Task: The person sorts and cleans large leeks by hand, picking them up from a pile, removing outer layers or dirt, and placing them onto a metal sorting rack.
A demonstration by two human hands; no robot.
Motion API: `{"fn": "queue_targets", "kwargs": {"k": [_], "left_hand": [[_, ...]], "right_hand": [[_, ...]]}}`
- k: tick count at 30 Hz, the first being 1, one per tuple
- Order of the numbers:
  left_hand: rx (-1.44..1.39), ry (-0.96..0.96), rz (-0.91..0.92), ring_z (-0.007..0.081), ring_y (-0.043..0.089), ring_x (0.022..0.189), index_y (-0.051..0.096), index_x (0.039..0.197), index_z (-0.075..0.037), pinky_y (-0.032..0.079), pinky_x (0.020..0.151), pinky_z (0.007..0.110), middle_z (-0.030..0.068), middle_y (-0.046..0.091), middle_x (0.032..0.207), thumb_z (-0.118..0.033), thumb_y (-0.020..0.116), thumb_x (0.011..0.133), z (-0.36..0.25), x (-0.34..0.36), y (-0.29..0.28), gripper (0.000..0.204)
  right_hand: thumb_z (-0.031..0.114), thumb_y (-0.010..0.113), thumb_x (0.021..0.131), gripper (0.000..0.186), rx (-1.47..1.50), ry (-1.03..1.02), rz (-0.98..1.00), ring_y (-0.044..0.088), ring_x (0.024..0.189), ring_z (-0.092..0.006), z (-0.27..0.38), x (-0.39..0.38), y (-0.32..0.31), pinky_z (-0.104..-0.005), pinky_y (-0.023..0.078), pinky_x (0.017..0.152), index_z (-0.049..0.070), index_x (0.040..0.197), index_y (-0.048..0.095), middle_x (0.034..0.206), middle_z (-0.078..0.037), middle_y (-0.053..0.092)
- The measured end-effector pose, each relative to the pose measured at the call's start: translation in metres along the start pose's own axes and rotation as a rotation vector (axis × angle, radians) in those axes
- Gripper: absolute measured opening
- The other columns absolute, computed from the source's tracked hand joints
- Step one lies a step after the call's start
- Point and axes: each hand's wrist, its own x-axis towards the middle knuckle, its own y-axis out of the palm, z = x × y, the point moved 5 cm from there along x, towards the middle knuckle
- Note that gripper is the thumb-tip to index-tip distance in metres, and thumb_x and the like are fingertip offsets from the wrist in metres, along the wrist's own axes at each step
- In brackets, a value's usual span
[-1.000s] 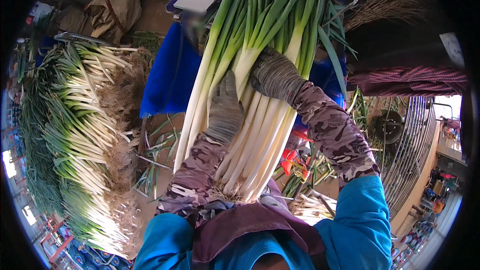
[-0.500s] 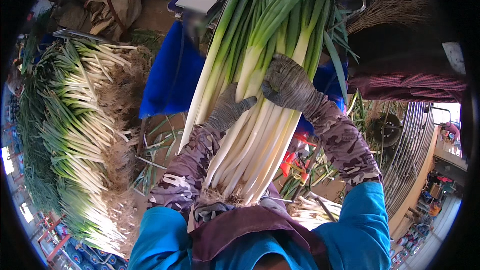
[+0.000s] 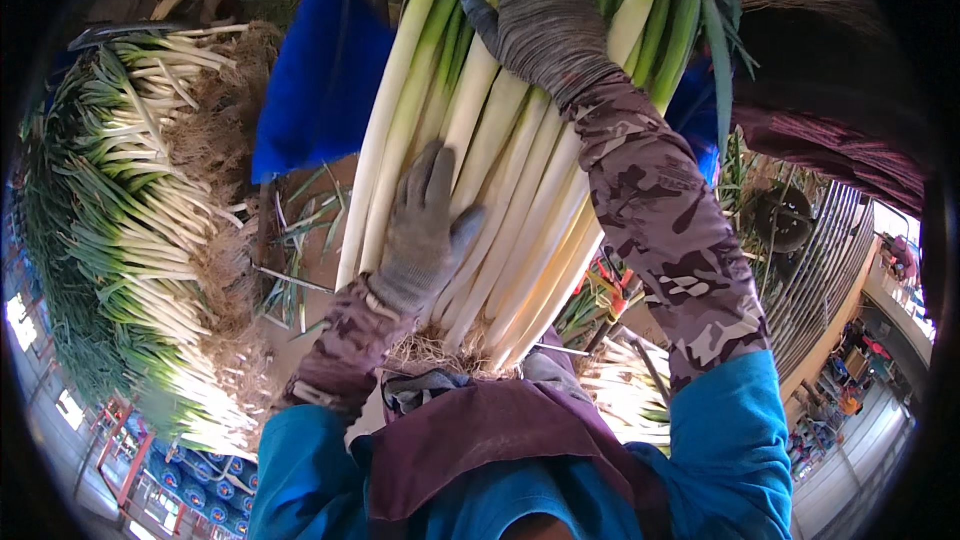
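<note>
The left hand (image 3: 417,245) and right hand (image 3: 546,22) lie flat on the leeks (image 3: 510,170), fingers extended, thumbs apart; roots (image 3: 432,351) face the apron (image 3: 480,452). Uneven pressure could roll outer stalks sideways, since neither grips.

Leeks (image 3: 515,200): white stalks, green leaves (image 3: 692,30) at 12 o'clock, brown roots (image 3: 435,352) at 6. Left hand (image 3: 422,230): gloved in grey. Right hand (image 3: 545,20): gloved in darker, streaked grey. Sleeve covers (image 3: 660,210): brown-mauve camo, pale patches. Shirt (image 3: 735,415): teal blue. Apron (image 3: 480,450): maroon. Cloth (image 3: 320,70) at 11: blue. Leek pile (image 3: 150,230) at 9: green, white, tan.
</note>
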Motion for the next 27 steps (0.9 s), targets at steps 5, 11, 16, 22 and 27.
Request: {"fn": "queue_targets", "kwargs": {"k": [5,11,16,22,27], "left_hand": [[0.179,0.09,-0.023,0.0509,0.042,0.131,0.034,0.145,0.008,0.038,0.11,0.054,0.0336,0.039,0.144,-0.017,0.06,0.092,0.01,-0.017,0.014,0.064],[0.12,0.166,-0.03,0.0432,0.039,0.137,0.039,0.148,0.0,0.032,0.116,0.048,0.0252,0.043,0.146,-0.014,0.045,0.101,0.017,-0.017,-0.007,0.049],[0.135,0.18,-0.095,0.0422,0.038,0.138,0.039,0.146,0.002,0.033,0.116,0.049,0.0256,0.041,0.147,-0.009,0.046,0.098,0.02,-0.011,-0.005,0.05],[0.247,0.403,-0.108,0.0376,0.038,0.14,0.038,0.147,0.0,0.03,0.117,0.051,0.02,0.041,0.15,-0.007,0.053,0.092,0.008,-0.022,-0.001,0.058],[0.419,0.571,0.356,0.0318,0.021,0.15,0.032,0.153,-0.004,0.011,0.123,0.049,0.0169,0.027,0.16,-0.049,0.055,0.095,0.001,-0.023,-0.017,0.077]], "right_hand": [[0.044,0.045,0.095,0.065,-0.052,0.044,-0.053,0.035,0.142,-0.0358,0.012,0.007,0.02,-0.0496,0.015,0.121,-0.002,0.141,0.049,0.149,-0.022,0.045],[0.048,0.035,0.101,0.068,0.006,0.079,0.048,0.023,0.149,-0.033,0.018,-0.037,-0.001,-0.046,0.008,0.123,0.001,0.15,0.037,0.16,-0.017,0.028],[0.051,0.041,0.1,0.07,-0.043,0.12,0.096,0.023,0.148,-0.0308,0.049,-0.086,-0.007,-0.0459,0.016,0.122,0.005,0.152,0.033,0.157,-0.016,0.032],[0.032,0.057,0.096,0.054,-0.002,0.288,-0.009,0.04,0.139,-0.0338,0.054,-0.125,-0.043,-0.0444,0.033,0.116,0.008,0.143,0.045,0.144,-0.015,0.049],[0.022,0.059,0.092,0.054,-0.037,0.356,0.098,0.038,0.14,-0.0353,0.096,-0.193,-0.058,-0.0454,0.029,0.118,0.002,0.141,0.046,0.147,-0.018,0.046]]}}
